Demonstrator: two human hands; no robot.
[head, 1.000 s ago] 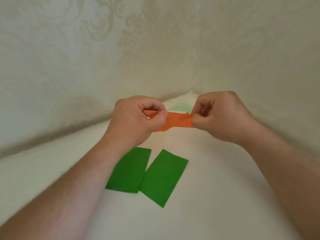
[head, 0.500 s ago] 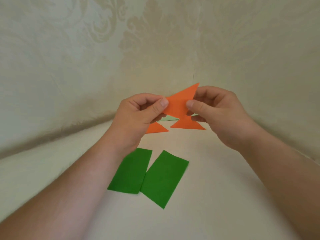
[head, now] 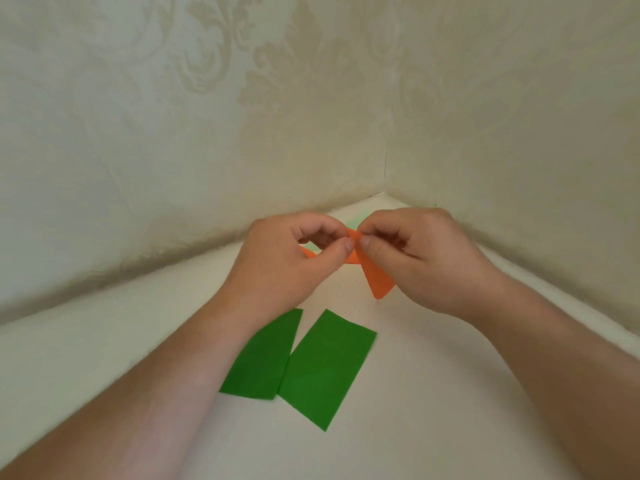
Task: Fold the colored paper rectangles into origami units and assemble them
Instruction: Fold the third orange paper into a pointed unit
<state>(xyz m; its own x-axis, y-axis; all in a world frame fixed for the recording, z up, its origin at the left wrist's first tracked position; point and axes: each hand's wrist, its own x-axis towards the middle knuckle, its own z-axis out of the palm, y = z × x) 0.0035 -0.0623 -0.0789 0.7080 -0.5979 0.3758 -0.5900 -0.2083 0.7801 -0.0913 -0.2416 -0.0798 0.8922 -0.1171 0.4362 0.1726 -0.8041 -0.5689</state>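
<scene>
An orange folded paper unit (head: 375, 277) hangs between both hands above the white surface. My left hand (head: 294, 261) pinches its top with thumb and forefinger. My right hand (head: 426, 258) pinches the same top edge from the other side, and an orange flap points down below it. Another orange tip (head: 307, 252) shows under my left hand's fingers; whether it is a separate piece is hidden. Two flat green paper rectangles (head: 258, 358) (head: 325, 367) lie side by side on the surface nearer me.
The white surface (head: 450, 393) runs into a corner between two pale patterned walls (head: 173, 133). A faint pale green paper (head: 356, 221) lies in the corner behind my hands.
The orange unit, held up as a flat pointed shape half a second ago, has come down and turned. Both hands have closed in together on its top edge.
</scene>
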